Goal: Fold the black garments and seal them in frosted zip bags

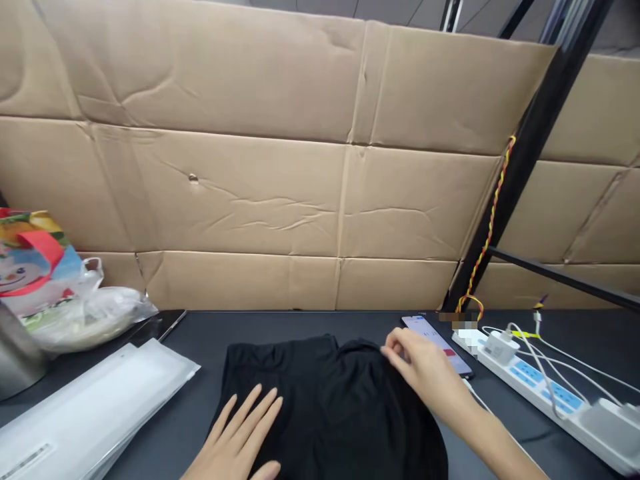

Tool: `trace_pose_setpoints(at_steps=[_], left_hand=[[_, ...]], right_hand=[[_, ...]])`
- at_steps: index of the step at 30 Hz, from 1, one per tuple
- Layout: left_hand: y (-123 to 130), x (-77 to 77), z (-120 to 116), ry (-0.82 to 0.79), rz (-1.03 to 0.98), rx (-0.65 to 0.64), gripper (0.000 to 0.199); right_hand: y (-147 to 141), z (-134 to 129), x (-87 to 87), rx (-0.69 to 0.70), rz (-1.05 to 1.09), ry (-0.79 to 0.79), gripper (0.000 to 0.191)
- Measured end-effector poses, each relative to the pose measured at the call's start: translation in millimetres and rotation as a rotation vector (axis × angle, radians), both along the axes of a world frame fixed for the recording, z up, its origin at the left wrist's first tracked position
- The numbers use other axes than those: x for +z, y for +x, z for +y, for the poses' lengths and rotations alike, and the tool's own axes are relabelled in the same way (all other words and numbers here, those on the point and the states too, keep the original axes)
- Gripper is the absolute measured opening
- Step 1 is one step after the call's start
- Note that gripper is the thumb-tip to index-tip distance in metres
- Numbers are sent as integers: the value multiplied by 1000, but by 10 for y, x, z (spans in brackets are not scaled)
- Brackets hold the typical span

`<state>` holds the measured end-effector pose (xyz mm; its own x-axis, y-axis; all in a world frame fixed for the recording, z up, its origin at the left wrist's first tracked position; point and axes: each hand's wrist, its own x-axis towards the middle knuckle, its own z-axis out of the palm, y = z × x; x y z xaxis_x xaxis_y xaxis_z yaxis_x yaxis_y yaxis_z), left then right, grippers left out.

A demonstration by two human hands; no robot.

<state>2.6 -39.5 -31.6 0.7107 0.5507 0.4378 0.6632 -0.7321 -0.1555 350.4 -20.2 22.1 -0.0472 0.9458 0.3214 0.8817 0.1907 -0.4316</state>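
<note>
A black cloth garment (320, 407) lies spread on the dark table, its top edge wrinkled and slightly gathered toward the right. Flat on its left part rests my left hand (243, 433), fingers stretched out and spread. At the upper right corner of the garment, my right hand (417, 363) pinches the edge of the fabric between thumb and bent fingers. The garment's lower end runs out of the view, so its exact kind is hard to tell.
A lit phone (435, 343) lies behind my right hand, near a white power strip (540, 393) with chargers and cables. White plastic packets (95, 413), a clear bag (95, 317), a colourful bag (30, 260) and a metal container (17, 357) occupy the left. Cardboard (250, 200) walls the back.
</note>
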Motion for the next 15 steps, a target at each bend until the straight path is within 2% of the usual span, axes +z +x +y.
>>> trace_pose_setpoints(at_steps=[3, 6, 8, 10, 13, 15], left_hand=[[252, 321, 0, -177, 5, -65, 63], [544, 539, -7, -344, 41, -149, 57], [690, 518, 9, -438, 60, -206, 57], [775, 396, 41, -480, 53, -248, 61], [785, 224, 83, -469, 48, -249, 68], [737, 208, 86, -452, 79, -215, 69]], right_hand=[[-39, -325, 101, 244, 10, -206, 15], [-50, -513, 113, 336, -5, -366, 33], [-32, -548, 95, 340, -22, -398, 29], [3, -545, 98, 362, -37, -390, 18], [110, -540, 166, 399, -17, -340, 13], [229, -548, 225, 387, 6, -315, 11]])
